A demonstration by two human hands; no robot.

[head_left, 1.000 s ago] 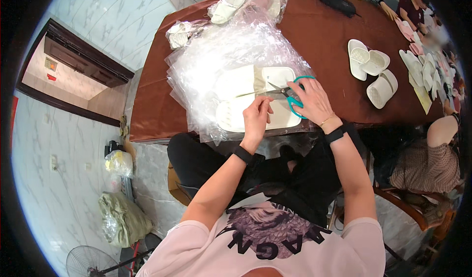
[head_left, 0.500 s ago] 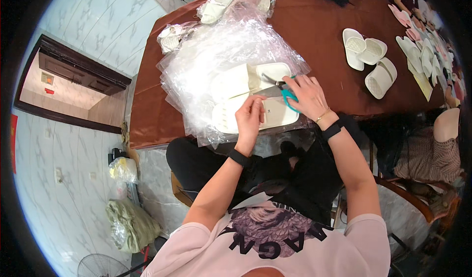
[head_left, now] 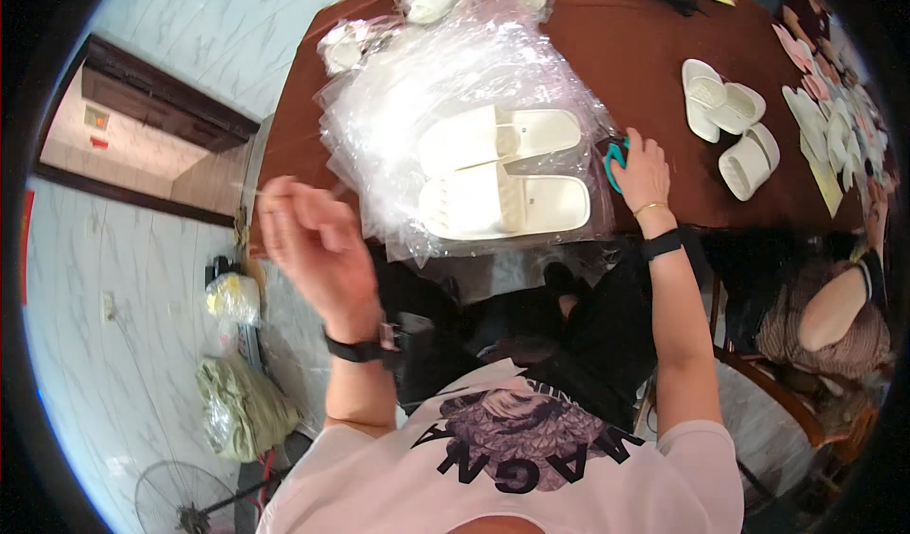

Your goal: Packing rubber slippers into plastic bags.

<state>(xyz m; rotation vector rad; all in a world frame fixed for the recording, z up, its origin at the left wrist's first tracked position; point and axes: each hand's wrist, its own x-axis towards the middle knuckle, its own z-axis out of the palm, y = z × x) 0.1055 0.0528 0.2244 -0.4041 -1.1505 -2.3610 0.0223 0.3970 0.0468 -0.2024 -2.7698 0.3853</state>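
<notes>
— Hands first: what is each one doing?
— Right hand point(head_left: 642, 166) lies on the tabletop point(head_left: 645, 51), fingers curled around teal scissors point(head_left: 614, 162), just beside the white slippers point(head_left: 502, 172). Left hand point(head_left: 313, 240) is raised off to the side, blurred, fingers loosely curled; cannot tell whether it pinches anything.
— And the slippers?
— Paired on clear plastic bags point(head_left: 417, 79); more slippers point(head_left: 730, 122) sit well apart.

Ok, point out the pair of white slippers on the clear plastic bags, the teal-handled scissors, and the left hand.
white slippers point(head_left: 502, 169), head view, strap area of the pair.
teal-handled scissors point(head_left: 613, 160), head view, handle loop.
left hand point(head_left: 313, 240), head view, back of hand.
</notes>
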